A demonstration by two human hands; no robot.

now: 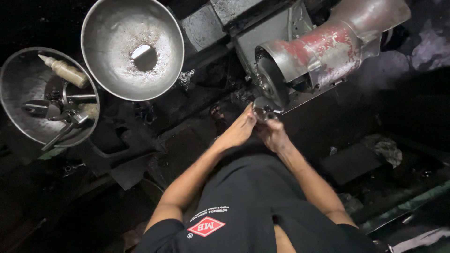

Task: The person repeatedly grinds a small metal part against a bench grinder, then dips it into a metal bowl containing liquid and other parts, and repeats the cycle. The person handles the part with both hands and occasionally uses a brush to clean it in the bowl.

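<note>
Both my hands hold a small shiny metal part (263,111) up against the dark grinding wheel (272,82) of a bench grinder. My left hand (239,131) grips the part from the left, fingers pinched on it. My right hand (272,133) grips it from below and the right. The wheel sits under a worn guard of red and bare metal (323,49). My fingers hide most of the part.
A large metal bowl (112,56) with a small piece in its middle stands at upper left. Beside it a second metal pan (21,89) holds a small bottle (63,70), pliers and other tools. Dark greasy machine parts and rags surround the grinder.
</note>
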